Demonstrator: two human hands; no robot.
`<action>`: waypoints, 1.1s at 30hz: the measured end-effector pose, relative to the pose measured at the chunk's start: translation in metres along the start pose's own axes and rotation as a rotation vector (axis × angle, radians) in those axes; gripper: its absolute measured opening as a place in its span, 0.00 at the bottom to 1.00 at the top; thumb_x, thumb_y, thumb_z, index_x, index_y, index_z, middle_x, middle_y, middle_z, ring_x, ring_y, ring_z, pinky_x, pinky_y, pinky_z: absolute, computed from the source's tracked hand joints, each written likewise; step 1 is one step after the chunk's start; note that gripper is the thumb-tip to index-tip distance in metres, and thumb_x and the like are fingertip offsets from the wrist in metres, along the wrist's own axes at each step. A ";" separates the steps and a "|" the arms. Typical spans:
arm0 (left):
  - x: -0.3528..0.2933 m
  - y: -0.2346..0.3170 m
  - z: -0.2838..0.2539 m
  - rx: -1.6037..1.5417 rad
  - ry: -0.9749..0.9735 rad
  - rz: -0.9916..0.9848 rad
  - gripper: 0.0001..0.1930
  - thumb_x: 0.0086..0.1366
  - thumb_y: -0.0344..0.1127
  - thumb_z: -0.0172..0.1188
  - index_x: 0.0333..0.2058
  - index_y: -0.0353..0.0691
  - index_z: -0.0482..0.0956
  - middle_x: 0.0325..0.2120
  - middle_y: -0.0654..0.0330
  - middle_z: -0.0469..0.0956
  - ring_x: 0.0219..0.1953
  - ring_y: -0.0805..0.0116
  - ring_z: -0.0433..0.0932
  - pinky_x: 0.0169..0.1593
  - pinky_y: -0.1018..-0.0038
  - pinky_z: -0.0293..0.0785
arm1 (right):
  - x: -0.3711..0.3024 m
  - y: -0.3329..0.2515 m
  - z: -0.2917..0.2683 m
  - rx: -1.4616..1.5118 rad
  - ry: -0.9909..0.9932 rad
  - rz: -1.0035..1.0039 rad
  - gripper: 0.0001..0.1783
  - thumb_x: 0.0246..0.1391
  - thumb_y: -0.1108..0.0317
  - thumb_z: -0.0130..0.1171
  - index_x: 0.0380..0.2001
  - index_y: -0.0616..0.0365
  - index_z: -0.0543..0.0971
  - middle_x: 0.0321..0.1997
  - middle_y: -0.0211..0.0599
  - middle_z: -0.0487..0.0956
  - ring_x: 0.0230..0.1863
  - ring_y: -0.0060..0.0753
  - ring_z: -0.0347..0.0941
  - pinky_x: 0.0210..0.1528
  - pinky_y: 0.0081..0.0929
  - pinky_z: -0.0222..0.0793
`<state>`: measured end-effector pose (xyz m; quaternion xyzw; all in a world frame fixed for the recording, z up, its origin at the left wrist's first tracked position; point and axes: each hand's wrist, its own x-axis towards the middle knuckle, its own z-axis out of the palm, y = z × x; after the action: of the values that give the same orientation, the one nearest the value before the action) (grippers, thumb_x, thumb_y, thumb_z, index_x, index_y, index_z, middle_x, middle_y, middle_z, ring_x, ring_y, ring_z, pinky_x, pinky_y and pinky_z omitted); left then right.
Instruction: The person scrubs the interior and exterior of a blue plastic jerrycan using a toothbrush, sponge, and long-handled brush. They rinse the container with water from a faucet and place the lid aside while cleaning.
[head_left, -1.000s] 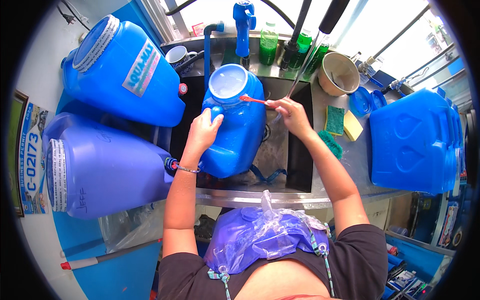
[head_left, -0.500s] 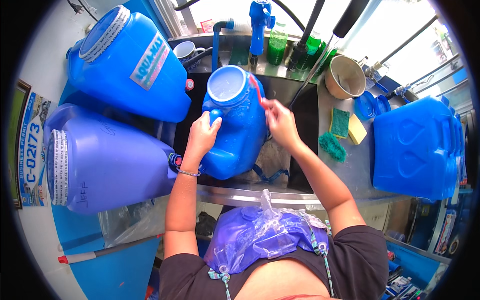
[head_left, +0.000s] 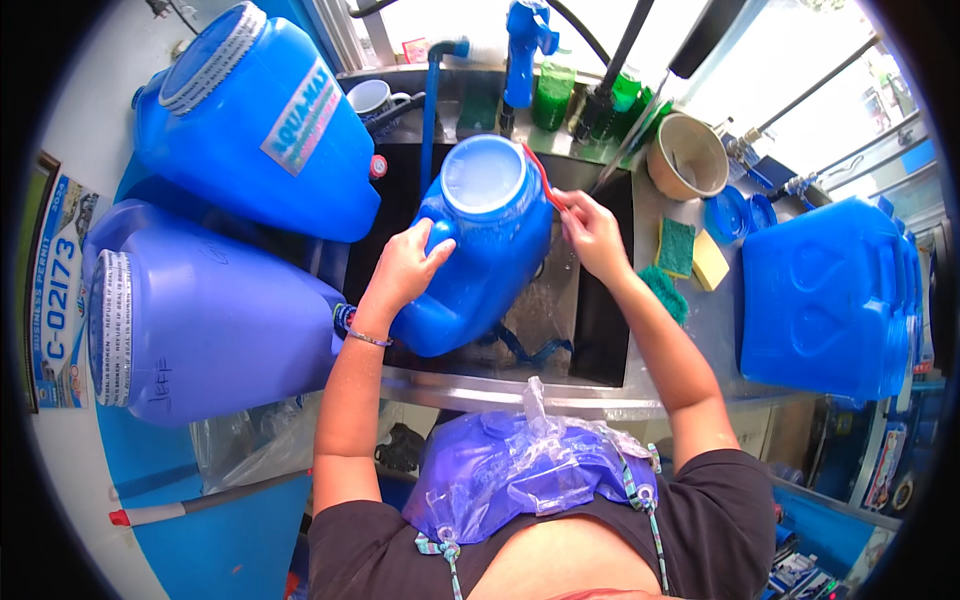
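Observation:
Over the sink (head_left: 600,330), a wet blue water jug (head_left: 480,275) is tilted with its wide white-topped cap (head_left: 484,174) facing up and toward me. My left hand (head_left: 400,268) is closed around the jug's handle, beside a small round blue knob. Pinched in the fingers of my right hand (head_left: 594,236) is a slim red brush (head_left: 541,172), like a toothbrush. Its head lies against the right side of the cap and neck; the bristles are hard to make out. Suds or water drops show around the neck.
Two large jugs, one blue (head_left: 265,130) and one purplish (head_left: 215,310), lie at the left. On the right counter are a green-and-yellow sponge (head_left: 676,247), a yellow sponge (head_left: 710,262), a green scrubber (head_left: 663,292), a beige bowl (head_left: 688,157) and another blue jug (head_left: 825,300).
The jug's top has swung right and tilted more, with my left hand following on the handle. My right hand and the brush have shifted right along the cap's side.

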<state>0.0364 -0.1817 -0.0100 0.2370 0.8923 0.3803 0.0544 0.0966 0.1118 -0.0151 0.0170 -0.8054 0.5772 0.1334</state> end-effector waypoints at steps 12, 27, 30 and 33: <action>0.013 0.010 -0.016 0.253 -0.185 0.419 0.22 0.59 0.52 0.63 0.39 0.37 0.77 0.34 0.49 0.80 0.39 0.47 0.79 0.43 0.60 0.75 | 0.057 -0.031 -0.115 -0.247 -0.643 0.343 0.19 0.58 0.77 0.50 0.50 0.53 0.80 0.18 0.22 0.69 0.19 0.11 0.59 0.19 0.15 0.54; 0.021 0.043 0.002 0.378 -0.282 0.722 0.19 0.49 0.53 0.69 0.28 0.43 0.79 0.27 0.57 0.80 0.36 0.54 0.81 0.41 0.61 0.75 | 0.060 -0.060 -0.094 -0.396 -1.132 0.106 0.26 0.44 0.85 0.54 0.46 0.51 0.84 0.24 0.32 0.77 0.26 0.21 0.71 0.30 0.23 0.67; 0.019 0.033 -0.006 0.341 -0.275 0.546 0.20 0.49 0.53 0.69 0.29 0.42 0.79 0.28 0.56 0.81 0.36 0.54 0.81 0.41 0.60 0.75 | 0.050 -0.047 -0.109 -0.444 -0.890 0.187 0.26 0.44 0.85 0.53 0.46 0.52 0.84 0.23 0.31 0.77 0.24 0.21 0.69 0.29 0.23 0.65; 0.017 0.024 -0.009 0.328 -0.084 0.291 0.22 0.55 0.55 0.65 0.31 0.39 0.78 0.28 0.50 0.81 0.35 0.48 0.80 0.39 0.56 0.75 | 0.033 -0.028 -0.111 -0.334 -0.512 0.226 0.19 0.53 0.81 0.56 0.48 0.55 0.83 0.27 0.24 0.78 0.27 0.14 0.65 0.30 0.18 0.64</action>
<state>0.0280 -0.1655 0.0150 0.3846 0.8955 0.2239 -0.0031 0.0915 0.2101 0.0515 0.0500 -0.8932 0.4251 -0.1377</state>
